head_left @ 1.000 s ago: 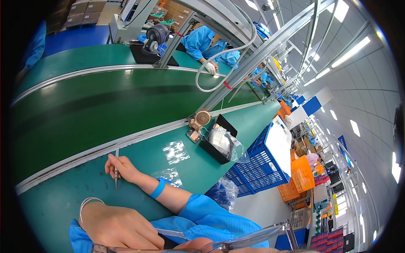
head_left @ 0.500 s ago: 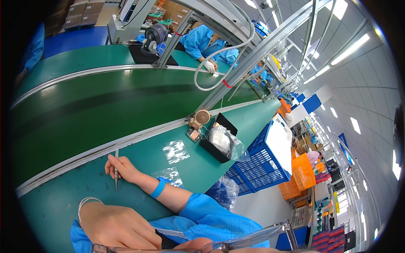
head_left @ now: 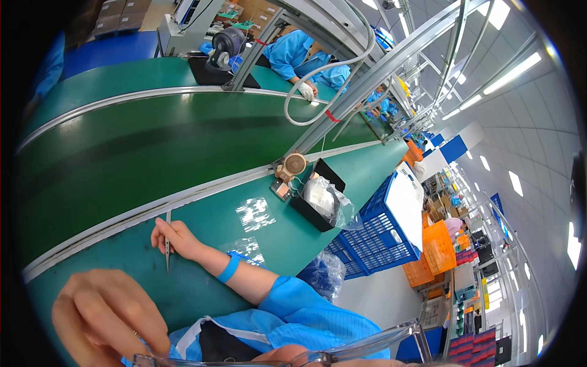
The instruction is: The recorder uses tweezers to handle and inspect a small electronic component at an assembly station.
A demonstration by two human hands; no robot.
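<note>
My right hand [head_left: 178, 238] rests over the green worktop [head_left: 214, 214] at the left, its fingers closed round thin metal tweezers [head_left: 167, 260] whose points face toward me. A blue band [head_left: 229, 269] circles that wrist. Close to the camera at the lower left, my left hand [head_left: 110, 312] is raised with its fingers bent in and side by side. Its fingertips are hidden, so anything they hold does not show. Shiny clear plastic sheets [head_left: 255, 214] lie to the right of my right hand.
Beyond the worktop runs a dark green conveyor belt [head_left: 122, 147] with a metal rail. A black box [head_left: 312, 214] holding plastic-wrapped stuff stands by a tan round device [head_left: 295, 164]. Blue crates [head_left: 382, 220] stand at the right. Across the belt sits a person in blue [head_left: 290, 55].
My left hand has swung left and away from near the glasses frame, turning so its bent fingers show. My right hand keeps the tweezers in nearly the same place.
</note>
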